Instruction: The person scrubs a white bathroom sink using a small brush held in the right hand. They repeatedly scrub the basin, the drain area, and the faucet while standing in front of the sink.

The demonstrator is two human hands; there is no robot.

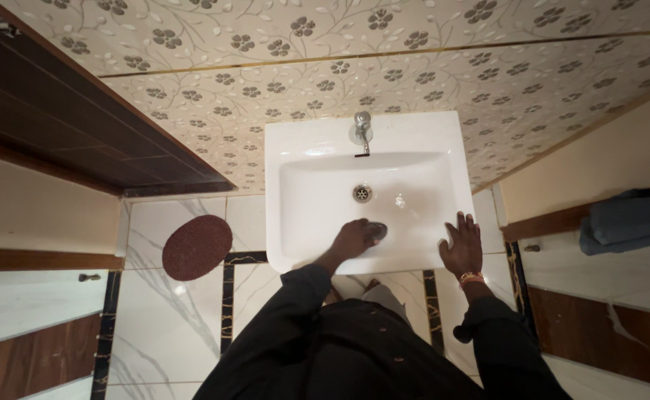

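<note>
A white rectangular sink (369, 133) stands against a floral-tiled wall, with a chrome tap (361, 127) at the back and a metal drain (362, 193) in the basin. My left hand (354, 238) is inside the basin near its front wall, closed on a small grey scrubbing pad (376, 231) pressed to the porcelain. My right hand (463, 244) lies flat on the sink's front right rim, fingers spread, holding nothing. A red and orange band is on that wrist.
A round dark red mat (197, 247) lies on the white marble floor left of the sink. A dark wooden door (58, 111) is at the upper left. Folded grey cloth (632, 222) rests on a surface at the right.
</note>
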